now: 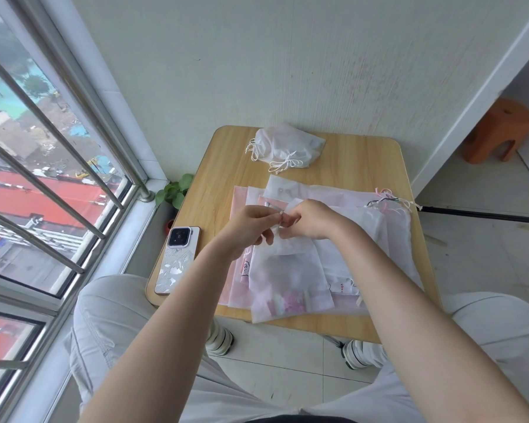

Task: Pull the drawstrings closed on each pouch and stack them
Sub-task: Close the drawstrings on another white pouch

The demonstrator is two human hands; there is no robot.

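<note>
**Mouth of the top pouch in hand, strings about to be drawn**

Your left hand and right hand meet at the far end of the translucent white pouch, which lies on top of the spread of flat, open pouches in the middle of the bench. The fingers of both hands are curled and pinching at the pouch's mouth; whether they grip the cord itself or only the fabric is too small to tell.

The risk here, as I judge it: pull with fabric caught in the pinch and the mouth will bunch unevenly or stay half open. The thin pouch could also slide and drag the ones beneath it toward the near edge, which it already overhangs.

The pouch is sheer and limp, with something pink showing through near its bottom. The closed pouches sit heaped at the far edge, cords trailing.
</note>
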